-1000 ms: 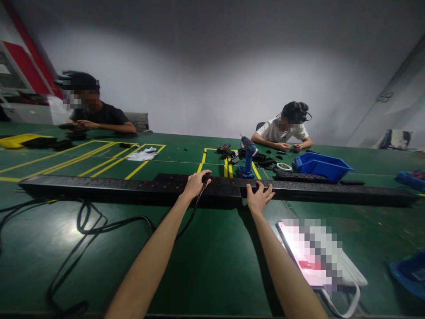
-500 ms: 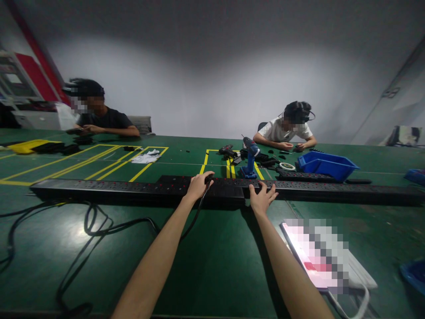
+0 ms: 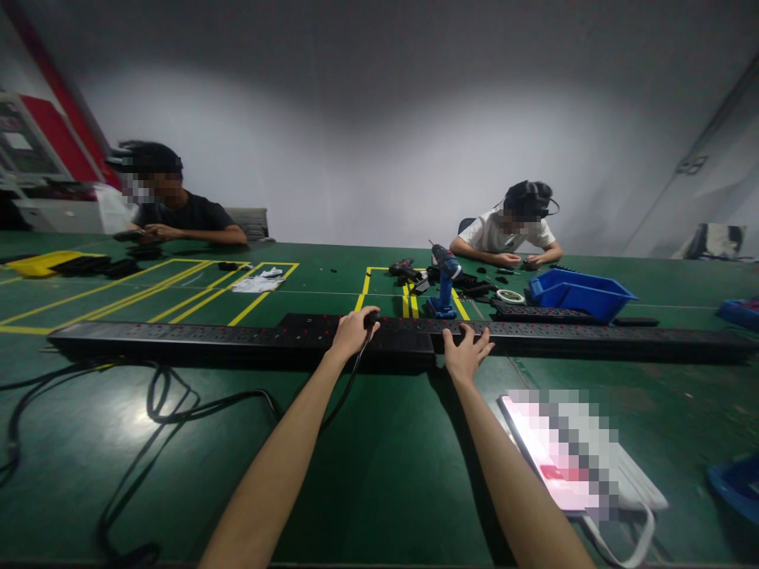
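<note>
Two long black power strips (image 3: 178, 336) with rows of outlets and red marks lie side by side across the table. My left hand (image 3: 354, 330) is closed around a black plug (image 3: 371, 318) on top of the nearer strip, and its cable (image 3: 354, 379) hangs down towards me. My right hand (image 3: 466, 352) rests with fingers spread on the farther strip (image 3: 563, 340), close to the nearer one's right end. Whether the plug's pins sit in an outlet is hidden by my fingers.
Black cables (image 3: 178, 407) loop over the green table at left. Beyond the strips stand a blue cordless drill (image 3: 442, 280) and a blue bin (image 3: 578, 294). A lit phone (image 3: 537, 446) lies at right. Two people (image 3: 178, 209) sit across the table.
The whole view has shifted very slightly. Both hands keep their places on the strips, and the left still grips the plug.
</note>
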`<action>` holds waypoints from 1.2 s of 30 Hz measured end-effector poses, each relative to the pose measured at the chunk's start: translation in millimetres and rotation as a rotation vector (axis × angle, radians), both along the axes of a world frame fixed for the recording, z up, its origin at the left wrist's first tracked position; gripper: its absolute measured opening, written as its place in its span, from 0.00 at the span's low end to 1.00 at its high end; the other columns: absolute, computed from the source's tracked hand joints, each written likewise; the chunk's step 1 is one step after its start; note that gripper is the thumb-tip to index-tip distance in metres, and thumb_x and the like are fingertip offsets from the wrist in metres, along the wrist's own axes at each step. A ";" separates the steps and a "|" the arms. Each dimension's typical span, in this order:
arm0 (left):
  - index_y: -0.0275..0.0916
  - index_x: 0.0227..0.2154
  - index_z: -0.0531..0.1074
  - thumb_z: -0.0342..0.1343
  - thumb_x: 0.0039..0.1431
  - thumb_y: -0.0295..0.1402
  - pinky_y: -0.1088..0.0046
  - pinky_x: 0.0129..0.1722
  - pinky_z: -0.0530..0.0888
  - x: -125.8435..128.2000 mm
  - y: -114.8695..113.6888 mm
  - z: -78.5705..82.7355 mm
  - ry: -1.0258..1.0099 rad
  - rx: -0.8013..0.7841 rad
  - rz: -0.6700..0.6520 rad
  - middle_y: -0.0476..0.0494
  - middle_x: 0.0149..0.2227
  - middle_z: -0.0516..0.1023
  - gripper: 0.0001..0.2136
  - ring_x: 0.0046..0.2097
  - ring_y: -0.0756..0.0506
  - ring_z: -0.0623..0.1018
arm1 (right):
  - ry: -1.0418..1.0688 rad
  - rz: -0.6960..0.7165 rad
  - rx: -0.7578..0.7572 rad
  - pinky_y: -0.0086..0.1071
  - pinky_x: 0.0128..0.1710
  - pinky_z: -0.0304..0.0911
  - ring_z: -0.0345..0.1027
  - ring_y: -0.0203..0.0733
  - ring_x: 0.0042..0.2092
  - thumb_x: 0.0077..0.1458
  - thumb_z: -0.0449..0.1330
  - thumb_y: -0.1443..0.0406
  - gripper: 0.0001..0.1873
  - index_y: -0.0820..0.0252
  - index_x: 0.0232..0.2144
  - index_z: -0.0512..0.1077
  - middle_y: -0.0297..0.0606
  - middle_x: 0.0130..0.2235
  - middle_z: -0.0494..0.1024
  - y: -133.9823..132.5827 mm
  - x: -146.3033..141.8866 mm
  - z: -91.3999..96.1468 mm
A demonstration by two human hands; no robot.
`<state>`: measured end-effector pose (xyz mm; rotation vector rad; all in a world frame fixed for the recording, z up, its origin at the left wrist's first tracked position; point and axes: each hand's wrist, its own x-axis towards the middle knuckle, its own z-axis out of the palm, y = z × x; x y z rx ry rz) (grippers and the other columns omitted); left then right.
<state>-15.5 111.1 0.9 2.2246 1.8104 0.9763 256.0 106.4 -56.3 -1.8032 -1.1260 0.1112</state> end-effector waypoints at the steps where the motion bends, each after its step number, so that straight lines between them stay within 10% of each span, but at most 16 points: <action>1: 0.49 0.55 0.71 0.56 0.61 0.39 0.61 0.57 0.68 -0.3 0.6 -0.6 -0.004 0.004 0.002 0.46 0.49 0.80 0.19 0.52 0.41 0.76 | -0.002 0.000 0.006 0.56 0.65 0.37 0.26 0.70 0.70 0.57 0.54 0.46 0.31 0.55 0.57 0.68 0.47 0.70 0.39 0.2 0.0 -0.3; 13: 0.51 0.53 0.72 0.55 0.62 0.42 0.62 0.56 0.69 -1.1 3.7 -3.2 -0.023 0.017 0.001 0.47 0.49 0.80 0.18 0.52 0.41 0.76 | -0.128 -0.036 0.045 0.64 0.63 0.33 0.29 0.65 0.70 0.57 0.55 0.54 0.23 0.57 0.52 0.70 0.51 0.69 0.44 -8.6 -16.0 18.6; 19: 0.49 0.54 0.71 0.56 0.61 0.40 0.62 0.57 0.68 1.0 2.1 -2.3 0.001 -0.004 0.026 0.46 0.51 0.79 0.18 0.54 0.41 0.76 | -0.319 0.342 0.169 0.55 0.66 0.35 0.37 0.53 0.70 0.63 0.50 0.56 0.18 0.55 0.48 0.73 0.44 0.67 0.54 -23.0 -72.6 69.7; 27: 0.45 0.68 0.48 0.56 0.60 0.35 0.60 0.56 0.66 1.5 -3.3 7.6 -0.030 -0.124 0.051 0.38 0.53 0.78 0.35 0.58 0.37 0.74 | -0.391 0.655 -0.194 0.47 0.61 0.51 0.60 0.52 0.60 0.67 0.42 0.58 0.22 0.59 0.50 0.71 0.49 0.57 0.69 25.2 -151.8 116.1; 36: 0.41 0.70 0.42 0.53 0.61 0.37 0.61 0.55 0.67 -1.4 -2.6 4.5 -0.004 -0.159 0.100 0.35 0.53 0.78 0.38 0.53 0.37 0.77 | -0.293 0.673 -0.567 0.50 0.55 0.62 0.68 0.60 0.57 0.61 0.51 0.58 0.24 0.68 0.52 0.73 0.58 0.55 0.73 65.7 -179.3 106.9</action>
